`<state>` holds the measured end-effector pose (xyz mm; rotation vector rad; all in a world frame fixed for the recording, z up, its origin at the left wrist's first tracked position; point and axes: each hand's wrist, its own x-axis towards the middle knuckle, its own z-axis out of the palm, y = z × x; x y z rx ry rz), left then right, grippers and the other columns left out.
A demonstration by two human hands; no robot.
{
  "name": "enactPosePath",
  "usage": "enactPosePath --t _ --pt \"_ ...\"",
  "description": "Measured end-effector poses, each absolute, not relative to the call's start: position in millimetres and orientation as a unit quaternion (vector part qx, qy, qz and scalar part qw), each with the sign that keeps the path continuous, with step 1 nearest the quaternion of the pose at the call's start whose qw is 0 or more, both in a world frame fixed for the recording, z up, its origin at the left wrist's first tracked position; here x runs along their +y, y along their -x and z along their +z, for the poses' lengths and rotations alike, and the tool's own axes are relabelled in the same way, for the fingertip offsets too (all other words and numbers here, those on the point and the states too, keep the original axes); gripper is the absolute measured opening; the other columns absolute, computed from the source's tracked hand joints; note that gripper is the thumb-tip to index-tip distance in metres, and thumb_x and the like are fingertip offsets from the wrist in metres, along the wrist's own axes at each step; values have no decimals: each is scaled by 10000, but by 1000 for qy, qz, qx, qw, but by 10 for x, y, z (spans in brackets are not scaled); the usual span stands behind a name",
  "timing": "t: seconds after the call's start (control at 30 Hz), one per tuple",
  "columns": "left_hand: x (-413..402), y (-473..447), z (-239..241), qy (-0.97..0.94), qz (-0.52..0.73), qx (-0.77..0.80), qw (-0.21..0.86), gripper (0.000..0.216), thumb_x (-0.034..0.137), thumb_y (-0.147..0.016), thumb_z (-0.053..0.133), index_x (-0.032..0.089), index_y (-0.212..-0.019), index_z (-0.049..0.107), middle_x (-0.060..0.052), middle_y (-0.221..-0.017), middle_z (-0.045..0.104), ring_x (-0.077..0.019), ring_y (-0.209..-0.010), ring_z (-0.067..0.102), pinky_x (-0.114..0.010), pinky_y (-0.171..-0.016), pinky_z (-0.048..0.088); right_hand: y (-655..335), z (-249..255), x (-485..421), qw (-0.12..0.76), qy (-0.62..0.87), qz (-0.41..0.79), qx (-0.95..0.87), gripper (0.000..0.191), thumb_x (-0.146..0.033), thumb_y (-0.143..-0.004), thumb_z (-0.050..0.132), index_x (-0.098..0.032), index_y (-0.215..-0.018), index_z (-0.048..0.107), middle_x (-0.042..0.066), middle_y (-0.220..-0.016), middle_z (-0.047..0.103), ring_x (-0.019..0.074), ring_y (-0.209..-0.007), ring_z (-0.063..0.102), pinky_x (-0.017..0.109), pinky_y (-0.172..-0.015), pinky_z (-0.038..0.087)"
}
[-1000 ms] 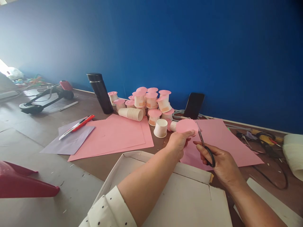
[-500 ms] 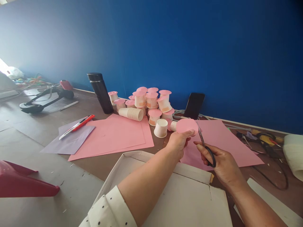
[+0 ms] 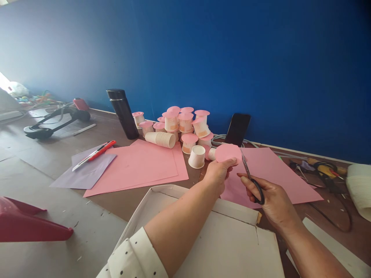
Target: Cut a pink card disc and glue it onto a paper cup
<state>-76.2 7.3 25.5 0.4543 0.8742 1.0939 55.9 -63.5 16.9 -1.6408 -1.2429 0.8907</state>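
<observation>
My left hand pinches a round pink paper disc by its near edge, thumb on top. Black-handled scissors are in my right hand, their blades at the disc's right edge. Below the disc lies a sheet of pink paper. Just left of my left hand a small white paper cup stands on the table. Behind it, several white cups topped with pink discs are heaped against the wall. A nested stack of paper cups lies on its side in front of them.
A white cardboard box sits under my forearms. To the left are pink sheets, a red utility knife on lilac paper and a black flask. A phone leans on the wall. White bowls stand far right.
The pink disc has turned slightly in my left hand against the scissor blades. Both hands stay in nearly the same place.
</observation>
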Motion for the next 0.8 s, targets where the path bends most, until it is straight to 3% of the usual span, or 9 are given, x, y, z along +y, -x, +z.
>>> enactPosePath --t 0.8 --pt "74 754 247 -249 524 409 704 178 228 -644 812 156 -736 678 -27 -722 632 -115 -677 494 -277 -692 380 -542 191 -647 437 657 343 -509 577 -632 -720 747 -176 -1069 801 -12 -590 534 127 -558 466 273 -558 444"
